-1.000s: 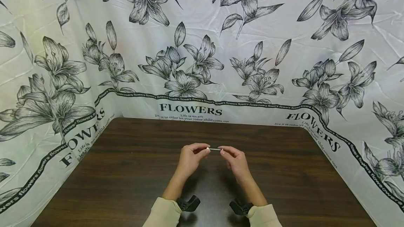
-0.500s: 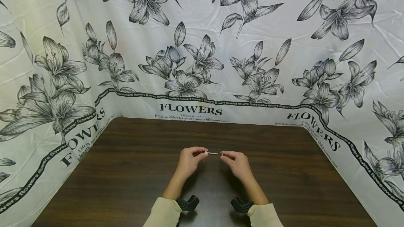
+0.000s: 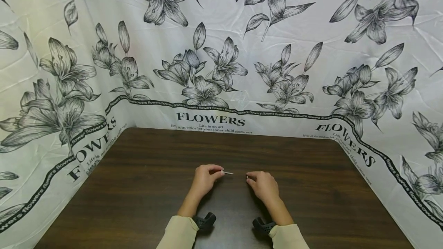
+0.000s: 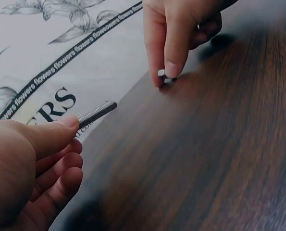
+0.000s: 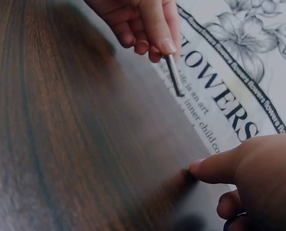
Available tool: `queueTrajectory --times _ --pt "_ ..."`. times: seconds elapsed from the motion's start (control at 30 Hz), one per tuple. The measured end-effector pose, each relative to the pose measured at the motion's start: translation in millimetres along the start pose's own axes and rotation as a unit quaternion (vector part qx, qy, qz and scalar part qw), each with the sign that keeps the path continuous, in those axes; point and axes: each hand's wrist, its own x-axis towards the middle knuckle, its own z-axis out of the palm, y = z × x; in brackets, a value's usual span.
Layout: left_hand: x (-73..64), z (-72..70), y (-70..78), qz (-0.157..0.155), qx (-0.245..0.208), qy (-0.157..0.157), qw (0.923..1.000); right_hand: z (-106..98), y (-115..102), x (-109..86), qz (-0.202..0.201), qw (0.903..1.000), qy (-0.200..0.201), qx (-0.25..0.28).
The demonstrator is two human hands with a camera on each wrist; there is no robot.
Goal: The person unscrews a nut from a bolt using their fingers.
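My left hand pinches one end of a silver threaded bolt between thumb and forefinger, its other fingers curled loosely. The bolt's free shaft points right, toward my other hand; its gripped end is hidden by the fingertips. A short way to the right, my right hand pinches a small silver nut between thumb and forefinger, low over the dark wooden table. Bolt and nut are apart. In the right wrist view the bolt shows from the other side, while the nut is hidden behind my right fingers.
A white cloth printed with lilies and lettering hangs around the back and sides of the table. Black wrist cameras sit at both cuffs, below pale yellow sleeves.
My right hand has come off the bolt's end with the nut and moved right and down toward the table. My left hand has drawn slightly left and lower, still holding the bolt.
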Motion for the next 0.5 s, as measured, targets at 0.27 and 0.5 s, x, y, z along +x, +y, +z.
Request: queueTrajectory --times 0.27,0.5 --pt "-1.1 2.4 -8.0 0.012 0.027 -0.005 0.9996 2.3 5.6 -1.3 -0.002 1.0 0.001 -0.001" --pt "-1.0 5.1 -8.3 0.026 0.053 -0.009 0.9982 3.0 8.4 -1.1 -0.011 0.9997 0.006 -0.019"
